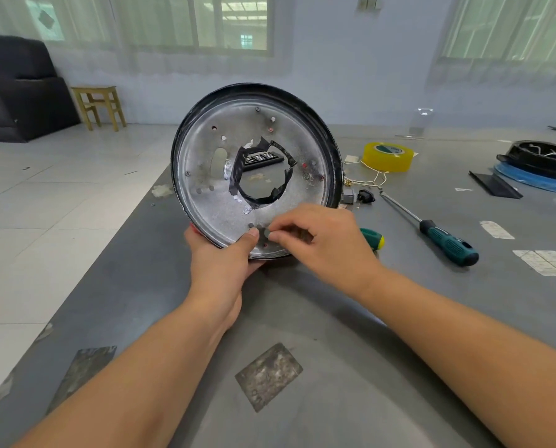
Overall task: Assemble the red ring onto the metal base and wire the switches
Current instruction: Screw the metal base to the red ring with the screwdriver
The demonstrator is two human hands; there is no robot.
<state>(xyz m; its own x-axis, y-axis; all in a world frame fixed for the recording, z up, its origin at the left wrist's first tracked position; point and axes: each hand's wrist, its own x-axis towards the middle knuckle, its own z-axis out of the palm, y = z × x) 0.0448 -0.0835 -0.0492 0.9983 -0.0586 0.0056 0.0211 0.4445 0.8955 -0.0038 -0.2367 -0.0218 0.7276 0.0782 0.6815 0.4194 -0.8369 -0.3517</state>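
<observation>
Metal base (257, 169) is tipped up on edge on the grey table (334, 367), inner face toward the camera, lower rim down near the table. Left hand (221, 270) grips that lower rim from below, thumb pressed flat on the inner face, fingers wrapped behind out of sight. A sliver of red (194, 229) shows at the rim just above the left hand; can't tell if that's the ring. Right hand (318, 240) is at the bottom of the inner face beside the left thumb, fingertips pinched together on something small at a hole there; too small to identify. Black tape (237, 176) lines the big central opening. Behind the base to the right: small black switch (366, 196) with thin wires (372, 179), yellow tape roll (387, 156). 1 green-handled screwdriver (431, 226) lies right of the right hand; a 2nd green handle (373, 238) pokes out behind the right wrist.
</observation>
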